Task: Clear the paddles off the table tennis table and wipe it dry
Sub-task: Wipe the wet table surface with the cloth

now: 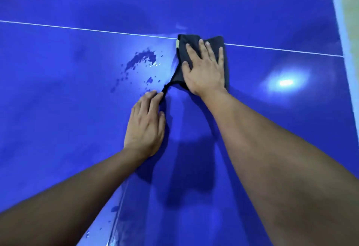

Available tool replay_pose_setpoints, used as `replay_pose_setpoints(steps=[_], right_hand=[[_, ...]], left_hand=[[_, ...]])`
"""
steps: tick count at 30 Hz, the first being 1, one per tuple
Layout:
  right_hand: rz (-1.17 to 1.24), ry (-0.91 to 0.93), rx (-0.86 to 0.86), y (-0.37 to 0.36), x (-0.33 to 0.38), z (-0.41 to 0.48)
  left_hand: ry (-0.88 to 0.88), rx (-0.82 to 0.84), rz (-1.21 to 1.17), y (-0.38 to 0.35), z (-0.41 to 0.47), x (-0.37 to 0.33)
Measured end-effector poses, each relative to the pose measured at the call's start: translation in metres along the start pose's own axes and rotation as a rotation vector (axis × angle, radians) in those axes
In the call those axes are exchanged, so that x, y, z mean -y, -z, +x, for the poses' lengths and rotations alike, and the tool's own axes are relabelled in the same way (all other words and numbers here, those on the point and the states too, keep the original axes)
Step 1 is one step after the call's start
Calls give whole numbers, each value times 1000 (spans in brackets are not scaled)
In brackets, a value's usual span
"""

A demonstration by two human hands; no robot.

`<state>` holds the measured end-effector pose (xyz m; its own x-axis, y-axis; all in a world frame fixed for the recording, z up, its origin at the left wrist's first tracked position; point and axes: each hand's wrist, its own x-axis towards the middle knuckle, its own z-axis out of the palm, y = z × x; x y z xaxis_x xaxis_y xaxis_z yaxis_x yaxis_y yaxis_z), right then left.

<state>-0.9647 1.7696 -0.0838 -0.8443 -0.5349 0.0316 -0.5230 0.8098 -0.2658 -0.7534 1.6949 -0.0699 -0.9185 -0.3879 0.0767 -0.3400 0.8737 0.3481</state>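
Droplets (115, 208) sit at lower left of the frame on the blue table (58, 129), along a wet streak that runs toward the bottom edge. Both bare forearms reach in from the bottom corners. Left hand (145, 127) lies flat on the table at centre, fingers straight and together, tips touching the thin tail of the dark cloth (181, 70); cannot tell if the tail is pinned under them. Right hand (204, 72) is just beyond and to the right, palm down, fingers spread, pressing on the bunched cloth. The hands are near each other but not touching. Puddle (141, 59) with scattered drops lies left of the cloth, above the left hand. The cloth's far end covers the thin white line (77, 29) crossing the table. Glare spot (285, 82) shows at mid right. The table's white edge (342, 22) runs down the upper right.
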Motion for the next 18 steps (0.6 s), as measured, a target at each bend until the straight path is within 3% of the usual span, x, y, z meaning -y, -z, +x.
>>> replay_pose_setpoints(steps=[5,10,13,18], right_hand=[[-22,-19,-24,-4,3,11],[-40,-128,-43,-9,15,30],[-42,-161,-55,-14,26,41],[-78,39,64,-13,57,72]], left_hand=[[0,-57,7,23,-5,46],[115,-33,109,65,-17,158],[30,21,110,77,-13,205],[4,-14,14,72,-11,218]])
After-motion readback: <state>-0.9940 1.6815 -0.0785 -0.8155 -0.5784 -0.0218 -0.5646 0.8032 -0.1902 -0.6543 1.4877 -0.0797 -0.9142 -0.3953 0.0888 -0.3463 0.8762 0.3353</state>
